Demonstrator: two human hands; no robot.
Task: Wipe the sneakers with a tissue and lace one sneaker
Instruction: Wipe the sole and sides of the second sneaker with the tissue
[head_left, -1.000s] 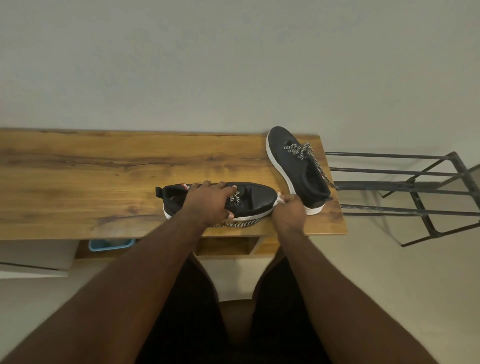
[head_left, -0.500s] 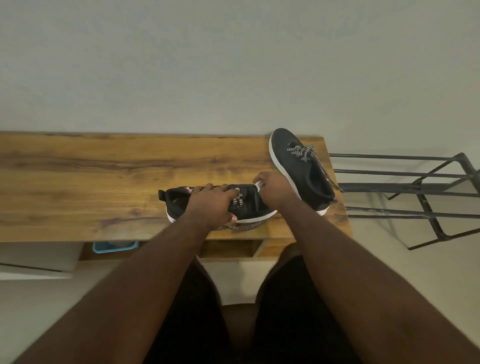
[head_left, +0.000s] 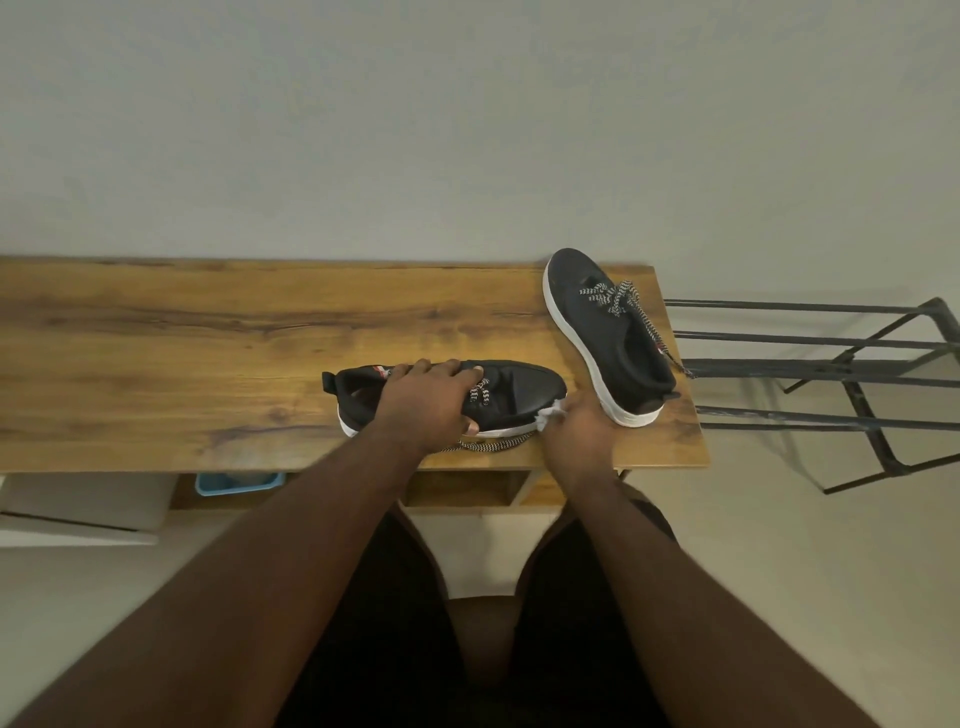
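Pale plaster wall is backing a long wooden table with a knotty grain, and two black knit sneakers with white soles are sitting toward its right end. The nearer sneaker is lying sideways near the front edge, toe pointing right, its loose black-and-white lace trailing along the table in front of it. The left hand is gripping this sneaker over its middle, fingers curled across the tongue, holding it steady. The right hand is pinching a crumpled white tissue against the toe's near edge. Wiping well probably means keeping short, firm strokes along the white sole while the left hand resists the push. The second, laced sneaker is resting just beside the right hand, untouched.
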